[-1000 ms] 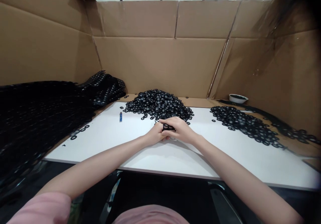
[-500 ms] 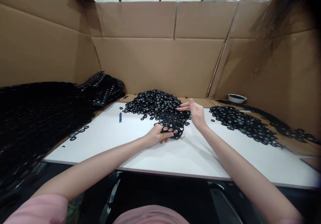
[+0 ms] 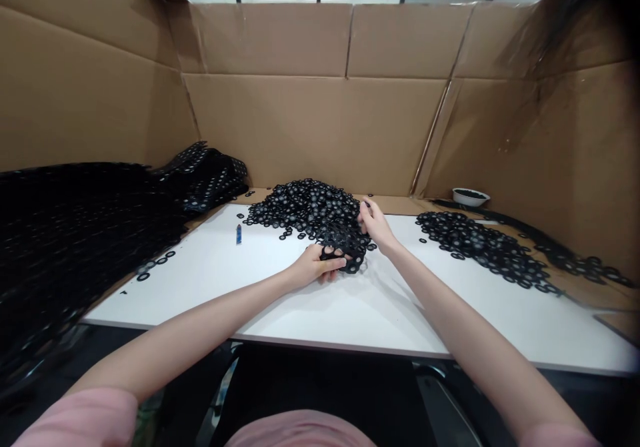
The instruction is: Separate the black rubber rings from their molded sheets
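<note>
My left hand point(image 3: 313, 265) is closed on the near edge of a black rubber sheet punched with round holes point(image 3: 346, 247), held just above the white table point(image 3: 310, 307). My right hand point(image 3: 376, 224) grips the far edge of the same sheet, fingers curled, right at the front of a big heap of black rubber rings point(image 3: 311, 207). The sheet sags between the two hands.
A second spread of black rings point(image 3: 487, 250) lies to the right, with a small white bowl point(image 3: 471, 197) behind it. Stacked black punched sheets point(image 3: 85, 227) fill the left side. A small blue object point(image 3: 239, 233) lies on the table. Cardboard walls point(image 3: 315, 127) enclose the workspace.
One second ago both hands were together on a bunched sheet. My right hand then lifted away open, and now has come back down onto the sheet's far edge by the heap.
</note>
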`<state>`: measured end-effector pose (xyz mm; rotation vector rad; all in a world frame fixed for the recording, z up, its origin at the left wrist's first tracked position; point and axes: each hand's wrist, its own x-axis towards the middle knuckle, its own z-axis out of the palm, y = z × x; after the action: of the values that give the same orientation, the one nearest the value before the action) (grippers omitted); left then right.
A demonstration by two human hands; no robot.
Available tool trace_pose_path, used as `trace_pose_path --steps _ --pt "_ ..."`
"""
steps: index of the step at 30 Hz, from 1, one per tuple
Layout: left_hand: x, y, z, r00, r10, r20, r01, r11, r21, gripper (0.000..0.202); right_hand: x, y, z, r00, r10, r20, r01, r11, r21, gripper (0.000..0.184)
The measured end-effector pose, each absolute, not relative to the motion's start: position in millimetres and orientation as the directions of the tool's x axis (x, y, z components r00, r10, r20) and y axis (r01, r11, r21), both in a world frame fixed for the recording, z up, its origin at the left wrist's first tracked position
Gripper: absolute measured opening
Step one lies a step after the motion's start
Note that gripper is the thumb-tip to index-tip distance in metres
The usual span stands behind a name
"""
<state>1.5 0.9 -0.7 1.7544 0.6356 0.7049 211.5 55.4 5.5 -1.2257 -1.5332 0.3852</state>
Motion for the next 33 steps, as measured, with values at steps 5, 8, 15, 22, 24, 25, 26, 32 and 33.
trace_pose_path --steps 5,8,15,22,24,25,26,32,33 --pt "2 3 -2 0.672 0.725 0.154 0.021 -0.226 0.974 0.052 215 67 -1 0.115 0.847 0.520 0.410 0.436 -0.801 0.083" --pt "2 4 -2 0.658 0.735 0.162 0.002 -0.216 0.976 0.053 217 55 1 0.098 0.835 0.541 0.383 0.470 -0.795 0.076" --pt "-2 9 6 0.557 0.795 0.241 -0.077 -0.240 0.968 0.050 201 4 21 -0.266 0.602 0.753 0.493 0.756 -0.430 0.029" --pt "-5 8 7 0.580 0.763 0.287 -0.062 -0.310 0.949 0.039 194 2 14 -0.424 0.595 0.683 0.495 0.784 -0.375 0.032" --pt "-5 7 7 0.595 0.752 0.283 -0.037 -0.327 0.944 0.037 193 3 12 -0.435 0.638 0.636 0.507 0.757 -0.413 0.039" --pt "-5 7 7 0.593 0.754 0.281 -0.025 -0.332 0.943 0.037 191 3 11 -0.432 0.659 0.615 0.513 0.741 -0.434 0.044" --pt "-5 6 7 0.589 0.758 0.280 -0.011 -0.339 0.941 0.036 190 3 10 -0.421 0.679 0.601 0.520 0.724 -0.454 0.049" --pt "-7 5 13 0.596 0.717 0.361 0.054 -0.485 0.873 0.039 185 1 8 -0.342 0.770 0.538 0.515 0.633 -0.579 0.056" --pt "-7 5 14 0.600 0.709 0.370 0.058 -0.499 0.864 0.038 185 0 8 -0.341 0.785 0.518 0.506 0.617 -0.603 0.057"
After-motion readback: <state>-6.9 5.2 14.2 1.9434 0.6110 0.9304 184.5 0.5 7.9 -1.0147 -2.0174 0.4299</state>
